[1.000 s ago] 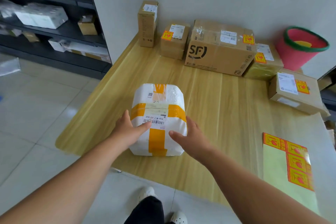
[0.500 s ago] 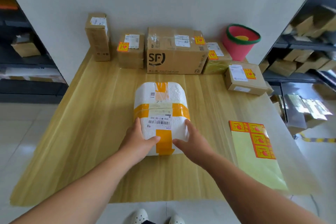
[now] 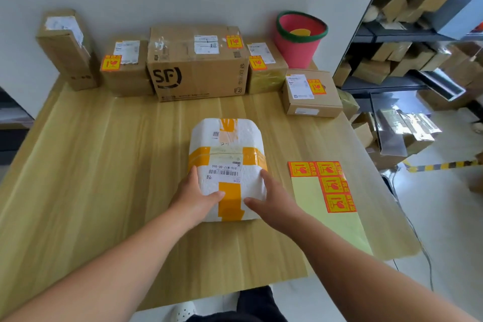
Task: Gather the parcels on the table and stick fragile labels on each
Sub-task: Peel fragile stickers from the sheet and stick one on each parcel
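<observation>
A white foam parcel (image 3: 227, 162) crossed with orange tape lies flat in the middle of the wooden table (image 3: 99, 165). My left hand (image 3: 194, 196) grips its near left corner, thumb on top. My right hand (image 3: 274, 200) grips the near right corner the same way. To the right of the parcel lies a pale green label sheet (image 3: 313, 204) with several orange fragile labels (image 3: 337, 185) on it. Cardboard parcels stand along the back wall: a tall box (image 3: 66, 49), a small box (image 3: 125, 68), a large SF box (image 3: 196, 70), another box (image 3: 264, 70) and a flat box (image 3: 311, 94). Several of them carry orange labels.
A pink bucket with a green rim (image 3: 298, 42) stands at the table's back right corner. Dark shelves with more boxes (image 3: 418, 60) rise to the right. A cable (image 3: 418, 243) trails over the floor past the table's right edge.
The white foam parcel has moved from the table's front left edge toward its middle, with both hands still on its near corners. My view has swung right.
</observation>
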